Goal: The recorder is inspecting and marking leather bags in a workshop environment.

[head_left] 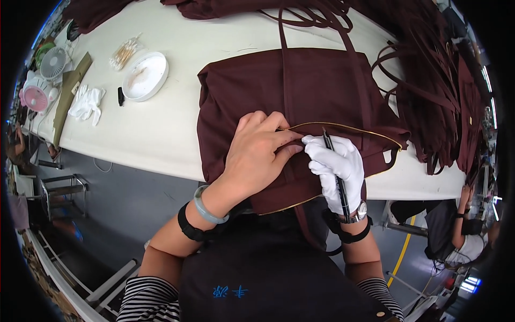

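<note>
L hand (pixel 256 155) bare, fingers spread, pressing maroon tote bag (pixel 300 91) flat at table edge (pixel 161 139) | R hand (pixel 337 167) gloved, pinching black pen (pixel 336 172) by gold zipper (pixel 343 127) | tip: keep fabric taut, short light strokes.

You had one package in view: a small clear plastic packet of cotton swabs (pixel 124 52), oblong and see-through, with pale sticks and white tips showing through it. It lay flat on the white table (pixel 177 139) toward the far left, just beside the round white dish (pixel 145 75). The only label was a short blue stitched mark (pixel 229 291) low on the front of your dark apron (pixel 268 268). You had no signs or readable screens in sight.
</note>
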{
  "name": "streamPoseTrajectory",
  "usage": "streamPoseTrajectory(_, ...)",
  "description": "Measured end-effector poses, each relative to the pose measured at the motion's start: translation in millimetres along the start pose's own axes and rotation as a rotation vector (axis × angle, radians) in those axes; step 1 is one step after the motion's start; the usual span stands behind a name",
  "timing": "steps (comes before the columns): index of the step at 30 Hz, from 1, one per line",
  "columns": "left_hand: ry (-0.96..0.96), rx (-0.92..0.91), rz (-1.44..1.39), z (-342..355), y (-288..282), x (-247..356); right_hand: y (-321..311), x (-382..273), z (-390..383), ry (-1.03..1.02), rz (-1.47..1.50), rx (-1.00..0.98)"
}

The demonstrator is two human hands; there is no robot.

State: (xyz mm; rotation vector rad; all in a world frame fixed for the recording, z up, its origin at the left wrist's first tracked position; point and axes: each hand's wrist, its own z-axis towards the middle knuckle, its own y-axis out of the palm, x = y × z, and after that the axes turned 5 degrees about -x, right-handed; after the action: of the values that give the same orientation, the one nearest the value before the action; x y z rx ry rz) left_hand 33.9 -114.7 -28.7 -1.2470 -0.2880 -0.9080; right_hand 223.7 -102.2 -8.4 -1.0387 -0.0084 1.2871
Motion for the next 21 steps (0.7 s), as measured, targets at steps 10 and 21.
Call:
streamPoseTrajectory(10,0.013,-0.004,0.014,-1,2,-1,0,3,-8,-0.060,-0.286,-0.125)
streamPoseTrajectory(21,0.014,-0.015,0.006,0,1,0,-12,5,-15,0.078,-0.185,-0.145)
